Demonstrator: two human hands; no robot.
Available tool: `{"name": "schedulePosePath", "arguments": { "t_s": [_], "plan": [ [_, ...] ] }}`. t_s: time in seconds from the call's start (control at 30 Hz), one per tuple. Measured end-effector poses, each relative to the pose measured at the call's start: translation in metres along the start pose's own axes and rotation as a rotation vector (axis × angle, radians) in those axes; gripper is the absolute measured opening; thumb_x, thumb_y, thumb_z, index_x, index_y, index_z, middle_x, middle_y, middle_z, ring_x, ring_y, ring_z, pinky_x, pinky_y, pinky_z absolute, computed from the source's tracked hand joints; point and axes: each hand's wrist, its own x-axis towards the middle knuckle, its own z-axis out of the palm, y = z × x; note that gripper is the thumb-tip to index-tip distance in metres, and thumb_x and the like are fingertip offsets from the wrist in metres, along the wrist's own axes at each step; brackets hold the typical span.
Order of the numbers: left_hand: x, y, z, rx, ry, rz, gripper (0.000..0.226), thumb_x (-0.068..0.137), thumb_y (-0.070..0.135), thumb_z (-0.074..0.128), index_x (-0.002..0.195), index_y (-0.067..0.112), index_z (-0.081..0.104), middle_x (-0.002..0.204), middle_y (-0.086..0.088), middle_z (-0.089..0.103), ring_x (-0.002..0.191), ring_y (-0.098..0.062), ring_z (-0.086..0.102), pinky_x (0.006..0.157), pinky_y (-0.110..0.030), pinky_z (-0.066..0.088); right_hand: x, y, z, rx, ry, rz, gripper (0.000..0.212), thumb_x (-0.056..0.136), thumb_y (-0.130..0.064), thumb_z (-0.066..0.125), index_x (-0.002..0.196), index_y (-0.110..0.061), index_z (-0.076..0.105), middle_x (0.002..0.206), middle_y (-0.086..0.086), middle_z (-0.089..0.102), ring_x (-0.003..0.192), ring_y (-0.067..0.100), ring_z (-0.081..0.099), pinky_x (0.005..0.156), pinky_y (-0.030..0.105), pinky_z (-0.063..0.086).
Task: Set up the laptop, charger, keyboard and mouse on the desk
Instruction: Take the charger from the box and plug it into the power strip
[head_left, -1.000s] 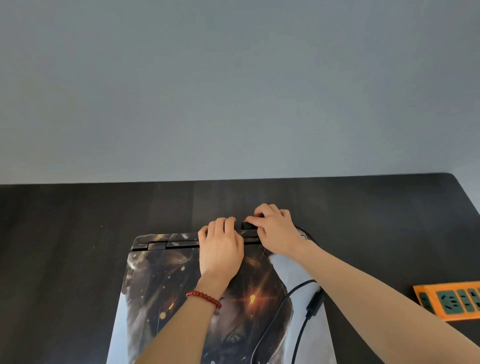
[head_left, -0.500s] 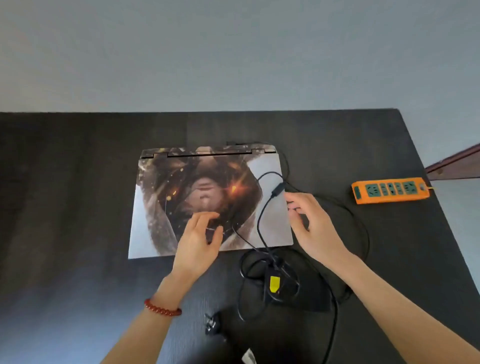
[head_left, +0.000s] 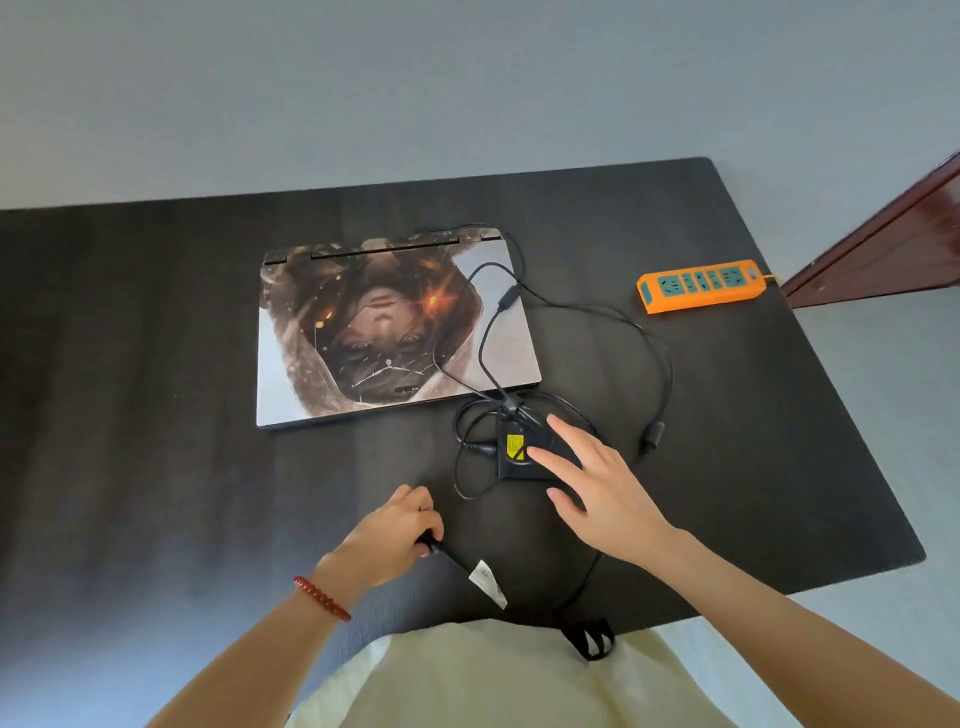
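Observation:
A closed laptop (head_left: 389, 332) with a printed picture on its lid lies in the middle of the black desk (head_left: 156, 364). Its charger cable (head_left: 660, 353) runs from the back right corner, loops over the lid and the desk, and joins the black charger brick (head_left: 511, 457) with a yellow label in front of the laptop. My right hand (head_left: 597, 488) hovers with spread fingers over the brick. My left hand (head_left: 389, 535), with a red bead bracelet, grips the black wall plug (head_left: 432, 548) at the cable's near end. No keyboard or mouse is in view.
An orange power strip (head_left: 701, 286) lies at the desk's right side near its edge. A white tag (head_left: 488, 582) hangs on the cable by the front edge. A brown door edge (head_left: 893, 249) stands at the far right. A light wall rises behind the desk.
The view has tilted down and back. My left hand left the laptop lid and took hold of the plug near the front edge. My right hand moved from the cable to above the brick.

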Motion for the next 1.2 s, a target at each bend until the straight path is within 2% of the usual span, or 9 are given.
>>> {"name": "schedulePosePath", "arguments": {
  "t_s": [0.17, 0.33, 0.43, 0.5, 0.6, 0.67, 0.8, 0.97, 1.2],
  "plan": [
    [0.0, 0.014, -0.048, -0.117, 0.184, 0.142, 0.016, 0.082, 0.024, 0.063, 0.097, 0.023, 0.065, 0.102, 0.007, 0.06, 0.097, -0.012, 0.046, 0.086, -0.023, 0.039, -0.003, -0.015, -0.012, 0.146, 0.157, 0.018, 0.02, 0.088, -0.016, 0.055, 0.103, -0.014, 0.068, 0.111, 0.003, 0.064, 0.104, 0.017, 0.059, 0.091, 0.037, 0.05],
    [0.003, 0.062, -0.118, -0.527, 0.531, 0.2, 0.03, 0.074, 0.012, 0.071, 0.098, 0.024, 0.058, 0.092, 0.011, 0.061, 0.078, -0.004, 0.057, 0.073, -0.012, 0.045, 0.016, -0.044, -0.045, 0.688, -0.27, 0.211, 0.027, 0.096, -0.036, 0.038, 0.106, -0.022, 0.059, 0.088, -0.012, 0.067, 0.083, -0.001, 0.063, 0.079, 0.02, 0.049],
    [0.023, 0.078, -0.148, -0.609, 0.671, 0.17, 0.042, 0.072, 0.013, 0.074, 0.106, 0.024, 0.053, 0.095, 0.015, 0.061, 0.077, -0.002, 0.056, 0.072, -0.008, 0.043, 0.023, -0.042, -0.072, 0.614, -0.078, 0.243, 0.018, 0.096, -0.025, 0.042, 0.094, -0.018, 0.058, 0.057, -0.011, 0.059, 0.051, -0.001, 0.055, 0.056, 0.017, 0.042],
    [0.04, 0.086, -0.163, -0.627, 0.736, 0.17, 0.051, 0.075, 0.016, 0.072, 0.119, 0.022, 0.047, 0.103, 0.017, 0.055, 0.084, -0.001, 0.053, 0.078, -0.012, 0.042, 0.025, -0.023, -0.093, 0.448, 0.124, 0.302, 0.022, 0.097, -0.021, 0.041, 0.099, -0.012, 0.062, 0.067, -0.015, 0.054, 0.056, 0.0, 0.05, 0.06, 0.024, 0.039],
    [0.068, 0.095, -0.183, -0.576, 0.774, 0.169, 0.049, 0.081, 0.017, 0.066, 0.126, 0.018, 0.045, 0.12, 0.004, 0.051, 0.102, -0.01, 0.05, 0.087, -0.021, 0.039, 0.02, 0.02, -0.122, 0.286, 0.363, 0.534, 0.026, 0.097, -0.017, 0.035, 0.112, -0.013, 0.055, 0.085, -0.002, 0.058, 0.081, 0.019, 0.057, 0.073, 0.035, 0.045],
    [0.09, 0.108, -0.195, -0.504, 0.785, 0.18, 0.042, 0.084, 0.015, 0.062, 0.124, 0.014, 0.047, 0.123, -0.004, 0.053, 0.108, -0.018, 0.05, 0.089, -0.026, 0.04, 0.012, 0.056, -0.137, 0.191, 0.426, 0.686, 0.025, 0.096, -0.015, 0.034, 0.116, -0.012, 0.05, 0.094, 0.006, 0.06, 0.092, 0.028, 0.059, 0.072, 0.034, 0.041],
    [0.138, 0.139, -0.208, -0.382, 0.745, 0.174, 0.035, 0.087, 0.016, 0.057, 0.121, 0.013, 0.051, 0.124, -0.008, 0.053, 0.113, -0.023, 0.05, 0.095, -0.032, 0.042, 0.008, 0.111, -0.15, 0.096, 0.443, 0.815, 0.032, 0.094, -0.028, 0.041, 0.124, -0.017, 0.037, 0.101, 0.011, 0.065, 0.094, 0.031, 0.061, 0.068, 0.032, 0.037],
    [0.213, 0.179, -0.206, -0.285, 0.622, 0.107, 0.034, 0.089, 0.02, 0.053, 0.122, 0.016, 0.051, 0.126, -0.004, 0.053, 0.116, -0.02, 0.049, 0.098, -0.042, 0.043, 0.024, 0.185, -0.152, -0.108, 0.404, 0.629, 0.025, 0.097, -0.034, 0.037, 0.121, -0.025, 0.04, 0.071, -0.003, 0.056, 0.058, 0.015, 0.05, 0.045, 0.023, 0.026],
    [0.301, 0.211, -0.166, -0.363, 0.441, -0.096, 0.041, 0.091, 0.018, 0.049, 0.132, 0.014, 0.043, 0.134, -0.005, 0.047, 0.123, -0.02, 0.043, 0.101, -0.04, 0.041, 0.072, 0.287, -0.145, 0.141, 0.259, 0.594, 0.026, 0.094, -0.039, 0.043, 0.114, -0.023, 0.048, 0.1, 0.0, 0.066, 0.092, 0.023, 0.062, 0.068, 0.03, 0.039]
  ]
}}
